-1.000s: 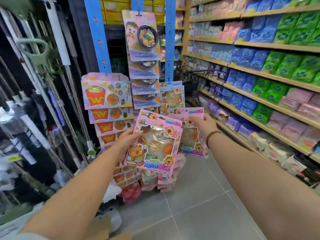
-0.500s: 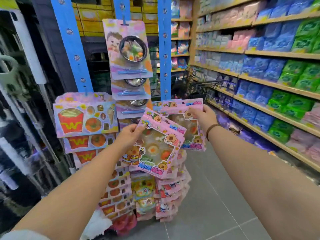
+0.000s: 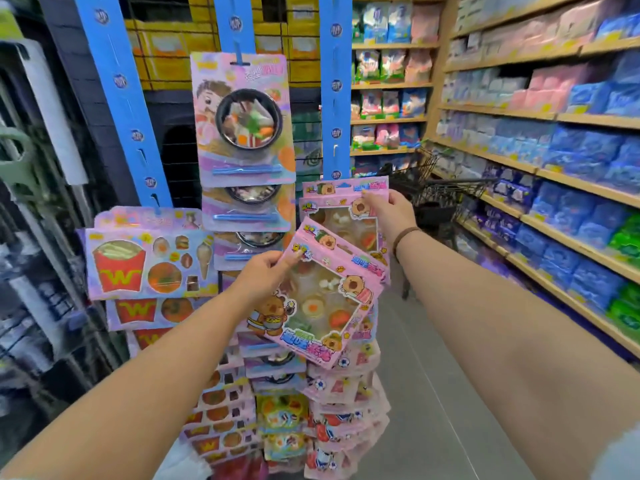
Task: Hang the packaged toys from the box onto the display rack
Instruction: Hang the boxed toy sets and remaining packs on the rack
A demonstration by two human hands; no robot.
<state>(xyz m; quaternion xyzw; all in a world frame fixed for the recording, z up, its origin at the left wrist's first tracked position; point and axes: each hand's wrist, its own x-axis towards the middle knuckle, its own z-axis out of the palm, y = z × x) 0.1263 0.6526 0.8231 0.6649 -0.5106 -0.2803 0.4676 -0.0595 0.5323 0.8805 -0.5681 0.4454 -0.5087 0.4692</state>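
Note:
My left hand (image 3: 265, 273) grips a pink capybara toy pack (image 3: 320, 303) by its upper left corner and holds it tilted in front of the rack. My right hand (image 3: 389, 211) pinches the top edge of a second pink capybara pack (image 3: 341, 220), held against the right blue hanging strip (image 3: 335, 98), just under a like pack (image 3: 344, 187) that hangs there. Pan toy packs (image 3: 244, 119) hang on the middle strip (image 3: 233, 26). Fries toy packs (image 3: 145, 258) hang on the left strip (image 3: 119, 98). The box is out of sight.
Wooden shelves (image 3: 554, 174) with blue, pink and green packets run along the right. A black shopping cart (image 3: 440, 192) stands behind the rack. Mops and handles (image 3: 45, 133) fill the left side. Grey tiled floor (image 3: 433, 410) lies below.
Both hands have risen with their packs. The right hand's pack has gone up to the right strip, under the pack that hangs there. My view has come closer to the rack.

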